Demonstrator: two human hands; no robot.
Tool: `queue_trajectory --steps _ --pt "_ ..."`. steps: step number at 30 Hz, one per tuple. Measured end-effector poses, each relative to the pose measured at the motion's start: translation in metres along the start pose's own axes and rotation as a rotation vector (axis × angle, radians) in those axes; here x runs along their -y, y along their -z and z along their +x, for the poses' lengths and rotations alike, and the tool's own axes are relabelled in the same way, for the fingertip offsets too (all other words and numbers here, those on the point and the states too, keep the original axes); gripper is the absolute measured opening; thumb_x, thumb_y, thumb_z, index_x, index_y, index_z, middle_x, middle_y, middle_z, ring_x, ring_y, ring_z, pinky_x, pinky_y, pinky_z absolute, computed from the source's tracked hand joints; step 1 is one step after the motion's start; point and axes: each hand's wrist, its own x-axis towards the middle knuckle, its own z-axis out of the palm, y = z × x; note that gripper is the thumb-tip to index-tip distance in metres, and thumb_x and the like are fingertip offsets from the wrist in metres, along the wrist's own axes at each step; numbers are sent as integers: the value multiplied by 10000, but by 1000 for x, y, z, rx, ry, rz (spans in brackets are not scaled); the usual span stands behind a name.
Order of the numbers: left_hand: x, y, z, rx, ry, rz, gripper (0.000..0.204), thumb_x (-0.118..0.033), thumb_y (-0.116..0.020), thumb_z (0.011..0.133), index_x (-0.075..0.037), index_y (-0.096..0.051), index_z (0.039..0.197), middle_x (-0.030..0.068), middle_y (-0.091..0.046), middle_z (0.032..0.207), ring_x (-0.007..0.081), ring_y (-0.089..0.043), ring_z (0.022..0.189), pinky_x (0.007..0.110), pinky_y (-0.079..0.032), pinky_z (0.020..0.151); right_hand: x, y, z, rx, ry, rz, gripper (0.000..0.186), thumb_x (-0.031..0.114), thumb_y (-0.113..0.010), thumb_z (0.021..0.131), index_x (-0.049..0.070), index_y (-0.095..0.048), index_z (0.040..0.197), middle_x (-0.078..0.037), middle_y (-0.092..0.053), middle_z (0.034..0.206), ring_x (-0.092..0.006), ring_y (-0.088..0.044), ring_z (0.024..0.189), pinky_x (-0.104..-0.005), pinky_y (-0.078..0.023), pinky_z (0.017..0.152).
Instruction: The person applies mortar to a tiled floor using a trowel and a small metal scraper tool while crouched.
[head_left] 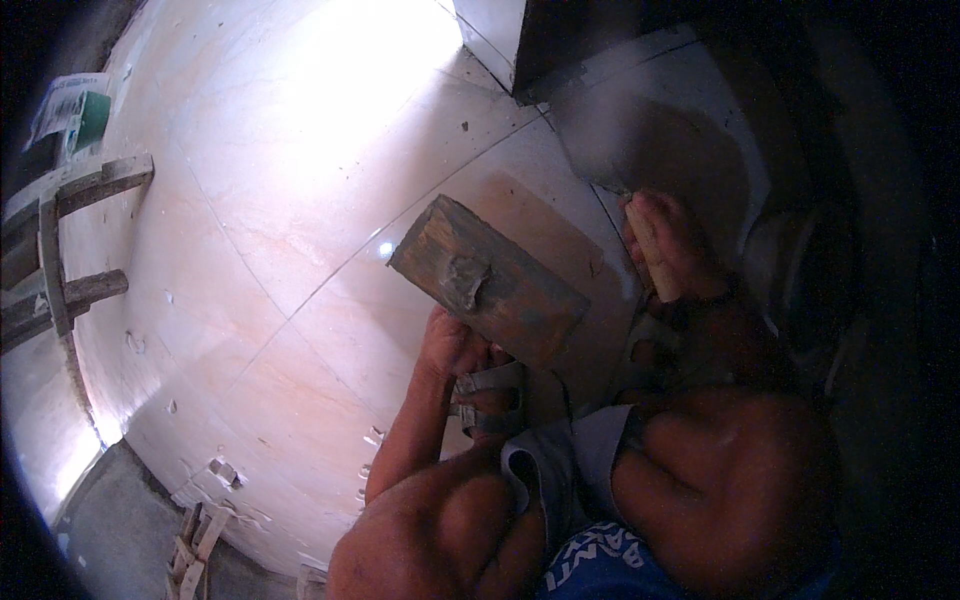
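Observation:
My left hand is closed beneath a rectangular mortar hawk, a worn board with grey-brown smears; its grip is hidden below. A small lump of grey mortar lies near the middle of the board. To the right, my right hand wraps round the pale wooden handle of a trowel. The blade points up and away toward a tile joint, dim and blurred, so its edges are hard to make out. Large pale floor tiles lie under both hands.
A wooden frame stands at the far left, with a green and white package beyond it. Wood scraps lie at lower left. A tiled corner juts in at the top. Small debris dots the tiles. The right side is dark.

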Motion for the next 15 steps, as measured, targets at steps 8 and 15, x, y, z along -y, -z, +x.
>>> queue_trajectory --steps 8,15 --pt "2 -15 3 39 -52 15 325 -39 -487 834 39 -432 1145 196 -483 1144 326 -508 1019 446 -435 859 23 -3 2 96 143 -205 342 364 -411 879 39 -504 928 -43 -530 682 -106 -503 521 -253 -432 473" --pt "3 -17 -2 63 -100 -21 319 -16 -484 828 37 -440 1139 196 -484 1143 328 -502 1027 448 -431 869 27 -5 10 125 199 -296 354 386 -425 868 45 -512 907 -39 -533 670 -107 -507 513 -250 -430 461"
